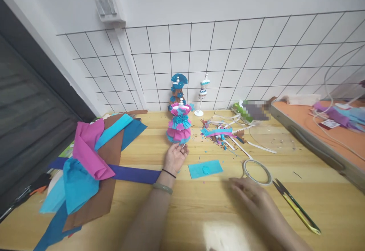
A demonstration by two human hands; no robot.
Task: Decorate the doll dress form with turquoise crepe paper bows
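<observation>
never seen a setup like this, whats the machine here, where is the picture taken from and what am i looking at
There is no machine: these are a person's two bare hands, seen by one camera worn on the head, looking forward and down.

The left hand, palm up, has its fingers at the foot of a mini dress form in pink and blue paper; whether they grip it is unclear. The right hand is blurred near a tape roll, with nothing visibly held.

On the wooden table also lie crepe paper sheets, a light-blue paper rectangle, paper scraps and yellow-handled thread snips.
</observation>
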